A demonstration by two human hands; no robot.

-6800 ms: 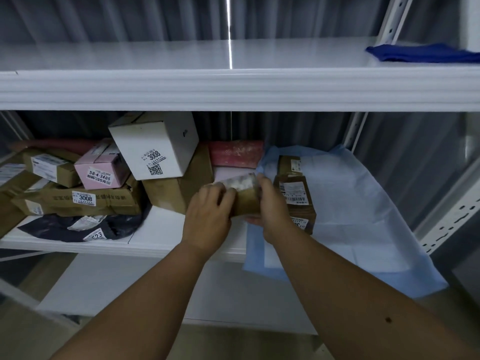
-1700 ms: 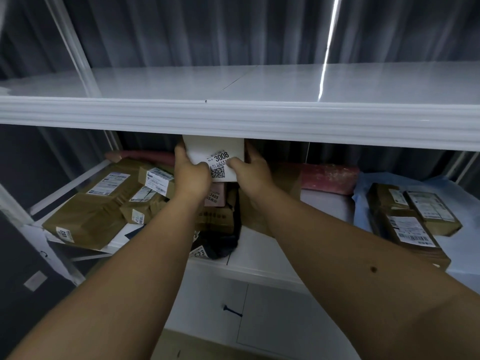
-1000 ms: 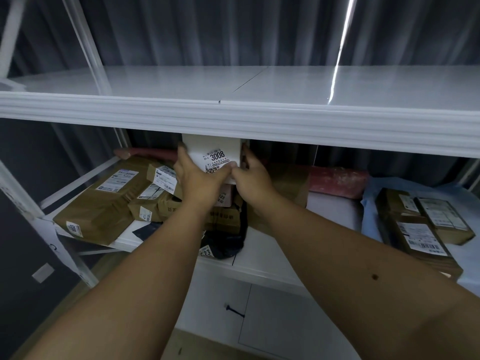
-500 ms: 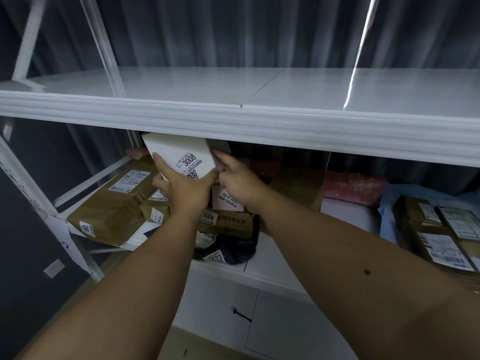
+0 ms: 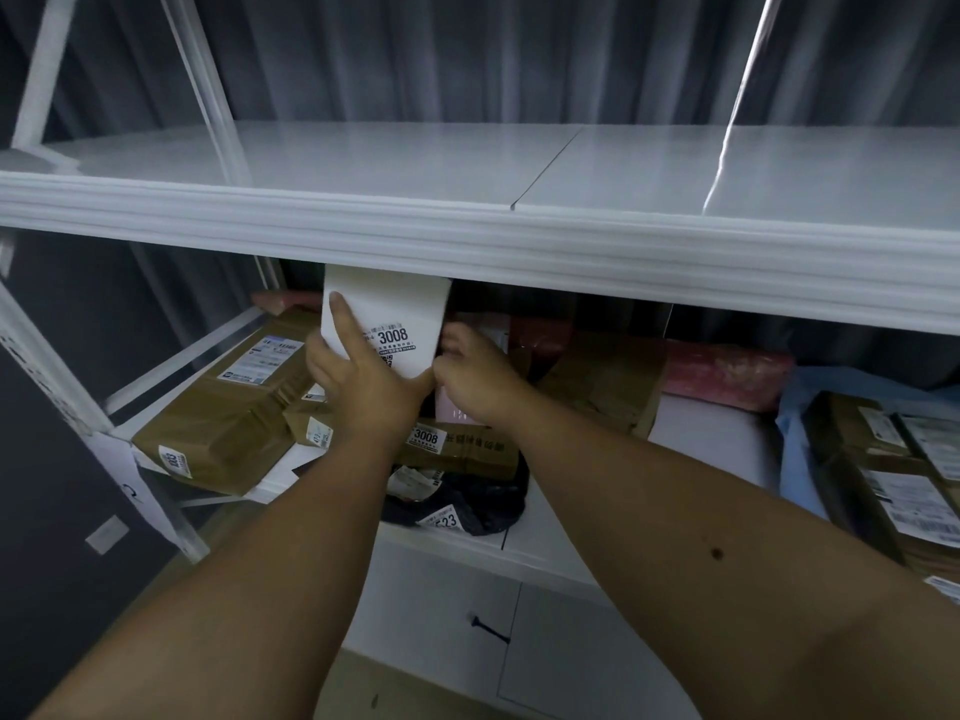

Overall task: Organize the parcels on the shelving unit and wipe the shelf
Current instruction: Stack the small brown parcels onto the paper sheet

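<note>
The left hand (image 5: pixel 363 392) is gripping the white box (image 5: pixel 387 317) from below, fingers spread, so it cannot drop. The right hand (image 5: pixel 475 379) is pinching its side, steadying it.

— Entry, lighting: how is the scene lit?
— A dim, cool-grey cast is recorded. The upper shelf (image 5: pixel 363 163) is lit from above; a thin bright glare streak (image 5: pixel 727 127) is reflected down its right part and up the curtain.

— Shadows?
— The lower shelf (image 5: pixel 696 433) is left in shade beneath the board; parcels at the back are barely resolved.

— Picture quality?
— Wide-angle bending is noted at the left uprights. Forearms nearest the lens are softly rendered. The label on the white box (image 5: pixel 400 314) is kept legible.
</note>
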